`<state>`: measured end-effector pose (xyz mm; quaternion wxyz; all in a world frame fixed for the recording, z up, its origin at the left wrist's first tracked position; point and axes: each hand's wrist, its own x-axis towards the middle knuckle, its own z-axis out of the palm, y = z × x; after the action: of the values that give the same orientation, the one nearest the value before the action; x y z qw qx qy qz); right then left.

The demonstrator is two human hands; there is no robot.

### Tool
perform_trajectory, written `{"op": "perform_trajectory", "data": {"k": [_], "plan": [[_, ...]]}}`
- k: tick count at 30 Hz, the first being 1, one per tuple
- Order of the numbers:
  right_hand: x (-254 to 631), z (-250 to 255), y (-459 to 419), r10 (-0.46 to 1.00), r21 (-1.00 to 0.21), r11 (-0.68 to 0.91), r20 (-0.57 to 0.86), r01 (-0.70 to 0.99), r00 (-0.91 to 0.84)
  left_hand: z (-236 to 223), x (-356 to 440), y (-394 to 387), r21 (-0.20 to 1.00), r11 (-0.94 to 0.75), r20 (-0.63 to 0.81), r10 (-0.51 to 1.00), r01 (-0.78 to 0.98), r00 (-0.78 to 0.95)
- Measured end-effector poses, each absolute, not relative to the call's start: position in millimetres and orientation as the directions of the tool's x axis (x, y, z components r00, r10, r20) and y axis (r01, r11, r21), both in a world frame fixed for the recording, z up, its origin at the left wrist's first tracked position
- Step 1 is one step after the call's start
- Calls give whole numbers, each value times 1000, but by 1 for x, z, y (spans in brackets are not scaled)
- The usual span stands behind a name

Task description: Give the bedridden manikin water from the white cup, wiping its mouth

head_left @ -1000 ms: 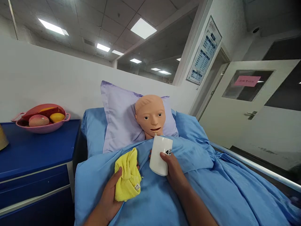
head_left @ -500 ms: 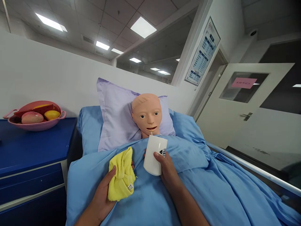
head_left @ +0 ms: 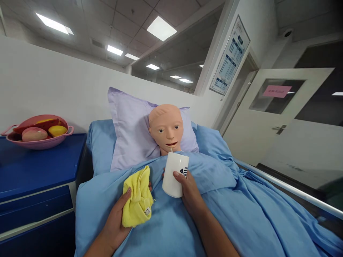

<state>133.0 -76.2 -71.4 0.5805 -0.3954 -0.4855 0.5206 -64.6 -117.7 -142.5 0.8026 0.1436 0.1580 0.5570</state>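
A patient manikin [head_left: 166, 125] lies with its head on a lilac pillow [head_left: 131, 125], its mouth slightly open. My right hand [head_left: 189, 191] is wrapped round a white mug [head_left: 173, 176] with a dark fish-bone print, held tilted just below the manikin's chin. A thin straw [head_left: 171, 150] sticks out of the mug's top near the chin; I cannot tell whether it touches the chin. Lower left, my left hand [head_left: 119, 214] grips a folded yellow towel [head_left: 136, 200] with a small white label, above the blue quilt [head_left: 160, 228].
On the left, a blue bedside cabinet [head_left: 48, 164] bears a pink basket [head_left: 40, 144] of fruit. A metal bed rail [head_left: 284, 185] runs along the right side. Behind stand a white wall [head_left: 53, 82] and an open door [head_left: 246, 139].
The whole view has shifted slightly. Both hands keep their holds, and the mug and towel stay in nearly the same place relative to the manikin.
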Motion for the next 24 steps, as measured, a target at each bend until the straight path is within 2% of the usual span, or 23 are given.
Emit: {"op": "perform_trajectory", "data": {"k": [16,24], "plan": [[133,-72,-76,987,-966,154,160,-205,-13,-140,-65,-118,450,322,-118,946,-833,302],[133,-72,-76,987,-964,150,158,-218,-21,-140,-65,-120,425,349,-129,937,-836,325]]}}
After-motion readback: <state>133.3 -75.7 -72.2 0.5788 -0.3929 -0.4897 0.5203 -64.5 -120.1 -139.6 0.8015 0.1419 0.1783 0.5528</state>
